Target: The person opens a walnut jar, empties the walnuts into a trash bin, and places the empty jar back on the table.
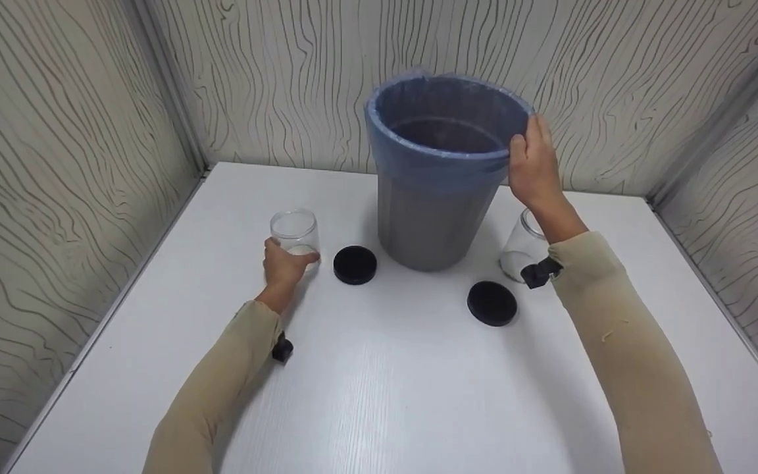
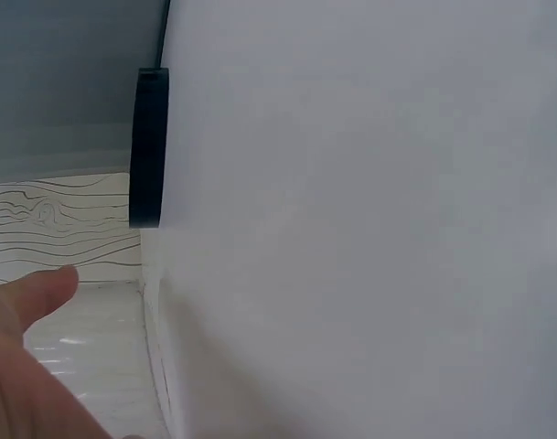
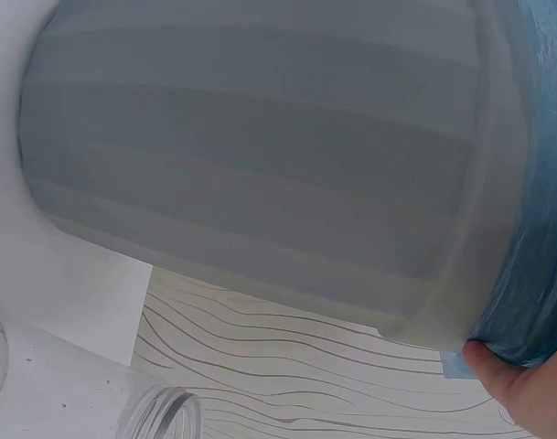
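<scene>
My left hand [image 1: 284, 266] grips a clear open jar [image 1: 295, 225] at the left, with thumb and fingers around its lower part. In the left wrist view only its thumb and part of the palm show, beside the clear jar wall [image 2: 86, 347]. My right hand [image 1: 537, 164] holds the rim of a grey trash bin [image 1: 428, 224] lined with a blue bag [image 1: 445, 155]. The right wrist view shows the thumb [image 3: 493, 370] against the blue liner just below the rim. Inside, the bin looks dark.
A black lid [image 1: 355, 264] lies between the left jar and the bin. Another black lid [image 1: 492, 303] lies right of the bin's base. Behind the right forearm stands a second clear jar [image 1: 517, 253], partly hidden. Wood-patterned walls [image 1: 274, 85] border the white table [image 1: 366, 382].
</scene>
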`<act>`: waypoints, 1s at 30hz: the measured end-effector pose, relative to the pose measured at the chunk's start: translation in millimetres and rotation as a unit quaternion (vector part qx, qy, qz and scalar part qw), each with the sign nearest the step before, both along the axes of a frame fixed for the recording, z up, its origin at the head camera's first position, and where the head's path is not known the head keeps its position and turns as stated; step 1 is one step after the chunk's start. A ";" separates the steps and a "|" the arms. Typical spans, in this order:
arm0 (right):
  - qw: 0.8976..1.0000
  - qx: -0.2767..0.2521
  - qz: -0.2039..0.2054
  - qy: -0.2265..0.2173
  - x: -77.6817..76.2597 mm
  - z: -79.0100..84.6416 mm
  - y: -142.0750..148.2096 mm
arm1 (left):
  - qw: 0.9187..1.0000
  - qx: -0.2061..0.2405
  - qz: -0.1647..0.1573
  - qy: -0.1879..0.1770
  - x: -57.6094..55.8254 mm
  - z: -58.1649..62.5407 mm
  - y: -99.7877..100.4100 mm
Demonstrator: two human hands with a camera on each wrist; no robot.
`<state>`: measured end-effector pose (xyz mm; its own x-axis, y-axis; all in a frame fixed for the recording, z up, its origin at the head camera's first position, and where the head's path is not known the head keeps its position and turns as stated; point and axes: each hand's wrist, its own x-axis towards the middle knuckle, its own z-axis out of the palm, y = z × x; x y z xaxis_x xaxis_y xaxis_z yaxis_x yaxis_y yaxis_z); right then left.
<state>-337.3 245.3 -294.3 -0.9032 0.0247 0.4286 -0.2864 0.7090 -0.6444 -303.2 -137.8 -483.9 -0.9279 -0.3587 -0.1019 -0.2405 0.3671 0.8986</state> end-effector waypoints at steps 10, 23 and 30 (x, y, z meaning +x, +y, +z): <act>1.000 0.005 -0.006 -0.001 0.1 -0.4 -3.4 | 0.999 -0.031 0.018 -0.015 -2.2 -1.2 -6.0; 1.000 0.013 -0.011 -0.004 5.5 3.4 0.0 | 1.000 -0.008 0.004 0.005 -1.3 6.3 -4.9; 0.999 0.028 0.010 -0.022 7.1 13.3 2.7 | 0.999 -0.025 -0.004 0.020 1.7 25.0 -7.6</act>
